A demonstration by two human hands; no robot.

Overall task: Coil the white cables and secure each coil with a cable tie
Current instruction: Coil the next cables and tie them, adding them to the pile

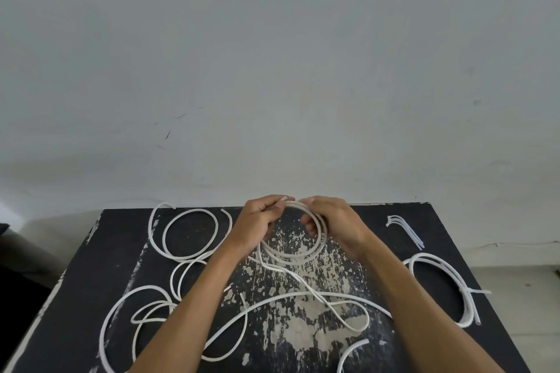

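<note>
Half-wound white round cable coil (292,247) above worn black table (372,221), left hand (257,221) and right hand (336,221) fingers clamped on top, keeping loops stacked; tail trailing loose.

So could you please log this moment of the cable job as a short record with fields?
surface: worn black table
left hand: grips the top of the coil in progress
right hand: grips the same coil on its right side
coil tail: trails loose toward the near edge
finished coil: right side, cable tie fastened round it
spare cable ties: far right, bundled
loose cables: left side, uncoiled
stage: winding, no tie on this coil
</note>
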